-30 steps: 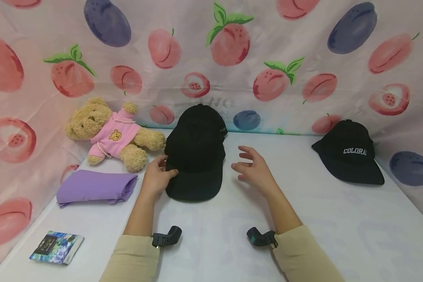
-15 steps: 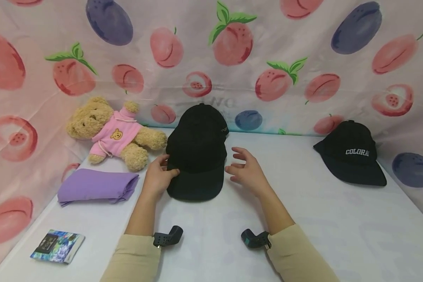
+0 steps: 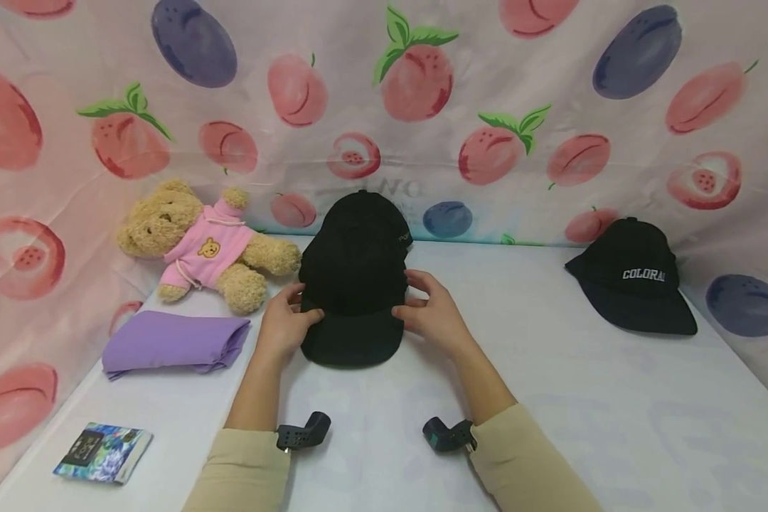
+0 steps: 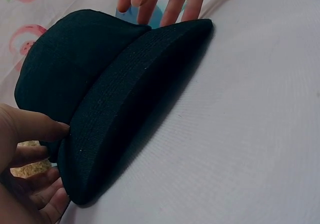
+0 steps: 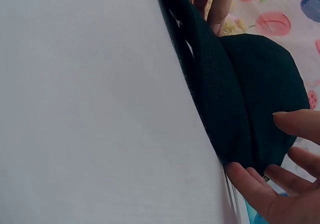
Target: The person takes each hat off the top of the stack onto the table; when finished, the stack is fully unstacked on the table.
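A black baseball cap (image 3: 355, 284) lies on the white table in the middle of the head view, brim toward me. Its outline steps at the sides, and small pale lettering shows at its rear right. My left hand (image 3: 286, 320) pinches the brim's left side, thumb on top and fingers at the edge, as the left wrist view also shows. At the opposite side is my right hand (image 3: 434, 313), fingers loosely bent. In the right wrist view its fingertips are right at the brim's edge, and the thumb (image 5: 295, 122) overlaps the crown.
Another black cap (image 3: 636, 281) with white lettering stands at the right. To the left are a teddy bear (image 3: 211, 242) in a pink top, a folded purple cloth (image 3: 173, 343) and a small colourful book (image 3: 102, 453). A fruit-print curtain (image 3: 422, 153) hangs behind.
My right hand has moved left, from apart from the cap to its right edge. The left hand keeps its place on the brim, and the cap stays where it was.
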Demonstrator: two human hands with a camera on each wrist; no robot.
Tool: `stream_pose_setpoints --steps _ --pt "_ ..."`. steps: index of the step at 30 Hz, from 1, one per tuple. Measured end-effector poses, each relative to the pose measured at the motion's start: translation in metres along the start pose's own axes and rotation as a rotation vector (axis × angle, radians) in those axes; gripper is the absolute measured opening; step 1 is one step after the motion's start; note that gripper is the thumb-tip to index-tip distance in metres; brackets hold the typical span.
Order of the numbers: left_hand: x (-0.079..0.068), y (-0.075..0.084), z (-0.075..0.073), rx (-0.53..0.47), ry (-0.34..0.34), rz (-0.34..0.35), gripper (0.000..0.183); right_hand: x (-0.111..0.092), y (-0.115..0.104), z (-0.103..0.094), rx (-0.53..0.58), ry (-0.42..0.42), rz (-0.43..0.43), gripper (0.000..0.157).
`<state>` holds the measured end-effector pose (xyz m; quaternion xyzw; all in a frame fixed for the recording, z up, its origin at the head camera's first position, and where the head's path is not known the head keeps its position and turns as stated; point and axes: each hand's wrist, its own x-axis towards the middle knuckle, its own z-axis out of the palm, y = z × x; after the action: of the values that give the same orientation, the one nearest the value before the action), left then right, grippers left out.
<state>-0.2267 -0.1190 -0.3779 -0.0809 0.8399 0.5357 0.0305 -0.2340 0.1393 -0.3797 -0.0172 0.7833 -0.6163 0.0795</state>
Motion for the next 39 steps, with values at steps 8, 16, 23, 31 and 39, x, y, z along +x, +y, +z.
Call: stream_pose_setpoints --steps 8,16,23,31,39 --pt "-0.0008 0.0000 0.0000 -0.005 0.006 -0.006 0.068 0.0006 0.0040 0.0020 -0.069 -0.023 -0.035 0.072" --pt "-0.0003 0.0004 0.0008 0.006 0.002 0.002 0.068 0.0001 0.0072 0.0040 -0.083 -0.023 -0.041 0.075" --pt "-0.0016 0.0026 0.0002 0.008 0.000 -0.008 0.069 0.0004 0.0065 0.0054 -0.143 0.002 -0.063 0.076" --pt "-0.0029 0.0053 -0.0001 0.003 0.002 0.014 0.068 -0.0008 0.0046 0.0042 -0.209 0.046 -0.084 0.076" --pt "-0.0030 0.0060 -0.0017 0.011 -0.001 0.038 0.068 -0.0025 0.0015 0.0000 -0.174 0.016 -0.087 0.076"
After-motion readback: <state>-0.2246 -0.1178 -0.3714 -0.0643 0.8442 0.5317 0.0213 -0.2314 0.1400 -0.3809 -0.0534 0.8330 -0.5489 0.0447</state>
